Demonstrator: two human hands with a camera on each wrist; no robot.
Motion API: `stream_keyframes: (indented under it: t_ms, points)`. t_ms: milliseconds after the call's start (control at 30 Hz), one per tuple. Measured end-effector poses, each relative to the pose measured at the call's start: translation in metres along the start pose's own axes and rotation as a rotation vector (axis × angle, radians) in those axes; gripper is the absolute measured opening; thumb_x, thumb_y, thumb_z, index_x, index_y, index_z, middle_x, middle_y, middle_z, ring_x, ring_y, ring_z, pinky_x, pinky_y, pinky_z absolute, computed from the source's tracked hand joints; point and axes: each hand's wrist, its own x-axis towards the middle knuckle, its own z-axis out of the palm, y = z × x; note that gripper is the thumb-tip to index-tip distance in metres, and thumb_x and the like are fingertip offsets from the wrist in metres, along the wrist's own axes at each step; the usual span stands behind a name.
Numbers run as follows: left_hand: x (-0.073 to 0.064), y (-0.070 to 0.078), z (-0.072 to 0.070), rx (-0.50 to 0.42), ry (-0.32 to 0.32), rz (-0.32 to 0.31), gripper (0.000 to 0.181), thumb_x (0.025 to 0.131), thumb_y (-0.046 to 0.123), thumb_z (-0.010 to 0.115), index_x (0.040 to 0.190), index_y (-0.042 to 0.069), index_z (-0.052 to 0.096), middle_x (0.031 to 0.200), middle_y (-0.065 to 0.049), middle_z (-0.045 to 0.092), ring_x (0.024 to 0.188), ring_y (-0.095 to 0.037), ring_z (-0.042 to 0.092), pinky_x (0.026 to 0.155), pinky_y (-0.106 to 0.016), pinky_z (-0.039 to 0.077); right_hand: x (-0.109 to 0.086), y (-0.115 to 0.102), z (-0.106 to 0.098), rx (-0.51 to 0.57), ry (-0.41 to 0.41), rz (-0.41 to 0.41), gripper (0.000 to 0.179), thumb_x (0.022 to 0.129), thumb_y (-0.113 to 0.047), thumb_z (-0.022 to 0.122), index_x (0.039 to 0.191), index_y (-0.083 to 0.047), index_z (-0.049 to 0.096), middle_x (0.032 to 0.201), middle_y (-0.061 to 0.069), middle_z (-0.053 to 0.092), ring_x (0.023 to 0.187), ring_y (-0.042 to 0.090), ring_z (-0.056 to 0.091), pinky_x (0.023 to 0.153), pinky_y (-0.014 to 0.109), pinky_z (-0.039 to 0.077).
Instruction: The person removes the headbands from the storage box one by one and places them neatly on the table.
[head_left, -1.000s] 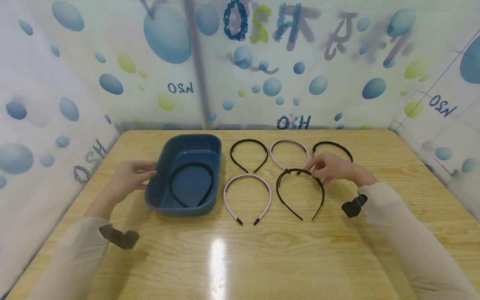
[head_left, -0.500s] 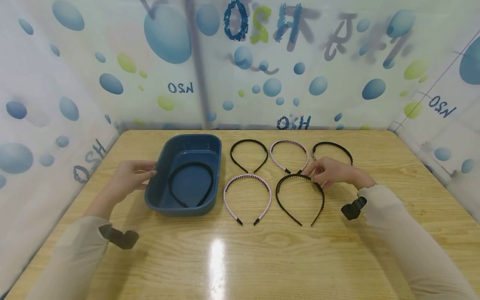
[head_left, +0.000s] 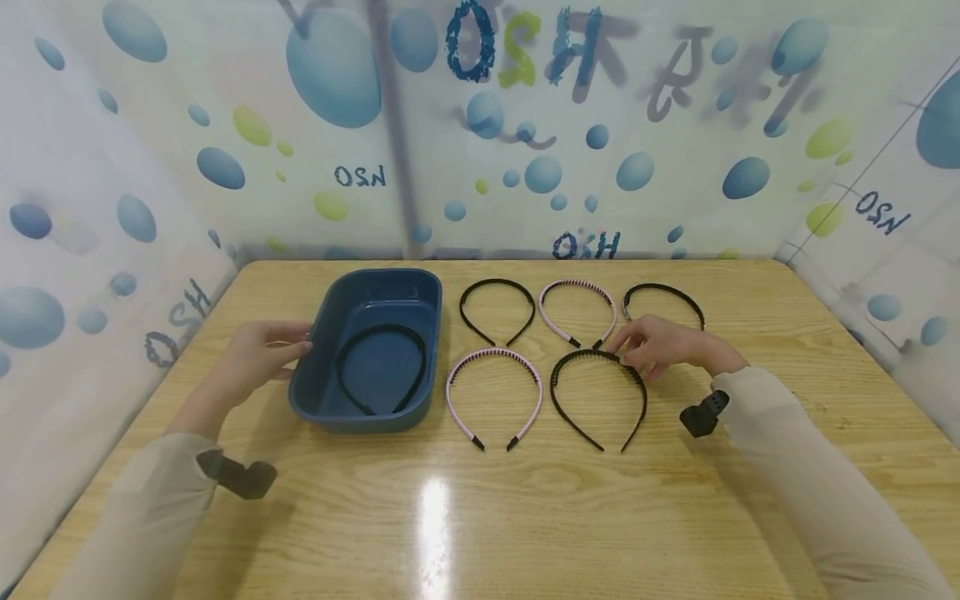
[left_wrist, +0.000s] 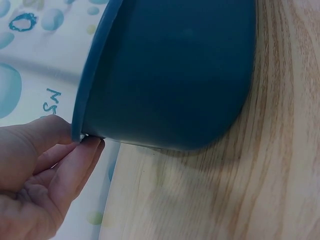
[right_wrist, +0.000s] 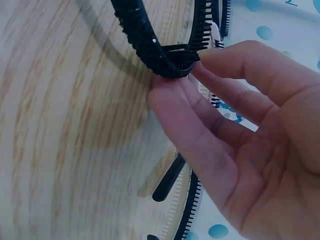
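Note:
In the head view, my left hand (head_left: 253,360) pinches the left rim of a blue plastic basin (head_left: 360,423); the left wrist view shows thumb and fingers at the rim (left_wrist: 86,95). Inside the basin lies a black headband (head_left: 424,367). My right hand (head_left: 663,343) holds another black headband (head_left: 587,352) by the right of its arch, its two ends pointing toward me. Up close in the right wrist view, this headband (right_wrist: 142,42) has a bumpy, braided-looking outer face and comb teeth, and sits between my thumb and fingers.
To its left lies a pink headband (head_left: 450,392) with black tips. A back row holds a black headband (head_left: 462,310), a pink one (head_left: 542,312) and a black one (head_left: 667,287) partly hidden by my right hand. The wooden table (head_left: 525,517) meets bubble-patterned curtains (head_left: 547,208).
The black headband in my right hand has come down and slightly toward me, uncovering the tips of the pink one behind it. My left hand stays on the basin's rim.

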Motion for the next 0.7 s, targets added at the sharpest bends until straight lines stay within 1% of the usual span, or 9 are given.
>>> stream_keyframes:
  t_ms: [100, 267, 400, 700]
  points:
    - [0.0000, 0.0003, 0.0003, 0.004, 0.001, -0.002, 0.043, 0.094, 0.011, 0.052, 0.128, -0.014, 0.042, 0.121, -0.034, 0.048, 0.109, -0.039, 0.050, 0.070, -0.030, 0.056, 0.0007, -0.0003, -0.0001, 0.003, -0.007, 0.005, 0.033, 0.092, -0.006, 0.052, 0.122, 0.007, 0.051, 0.092, 0.014, 0.056, 0.075, 0.021, 0.053, 0.062, 0.039, 0.056]
    - [-0.0011, 0.0017, 0.0003, 0.007, -0.005, -0.010, 0.043, 0.094, 0.011, 0.051, 0.129, -0.014, 0.041, 0.122, -0.034, 0.047, 0.111, -0.044, 0.047, 0.070, -0.031, 0.056, 0.0012, -0.0012, 0.0002, 0.012, -0.011, 0.016, 0.033, 0.092, -0.007, 0.052, 0.122, 0.007, 0.051, 0.091, 0.014, 0.055, 0.075, 0.021, 0.052, 0.061, 0.040, 0.056]
    - [-0.0008, 0.0013, 0.0002, 0.000, -0.005, -0.015, 0.044, 0.094, 0.011, 0.051, 0.129, -0.013, 0.041, 0.123, -0.034, 0.047, 0.112, -0.044, 0.046, 0.071, -0.031, 0.056, 0.0017, -0.0008, 0.0006, 0.010, -0.009, 0.019, 0.034, 0.091, -0.007, 0.053, 0.122, 0.006, 0.051, 0.089, 0.013, 0.055, 0.074, 0.021, 0.051, 0.060, 0.040, 0.056]
    - [-0.0001, 0.0005, 0.0001, 0.004, -0.004, -0.018, 0.044, 0.094, 0.012, 0.052, 0.129, -0.013, 0.042, 0.123, -0.033, 0.048, 0.111, -0.043, 0.047, 0.071, -0.030, 0.056, 0.0027, 0.0002, 0.0008, 0.004, -0.002, 0.013, 0.033, 0.091, -0.006, 0.053, 0.122, 0.007, 0.052, 0.078, 0.009, 0.052, 0.066, 0.019, 0.049, 0.056, 0.039, 0.055]
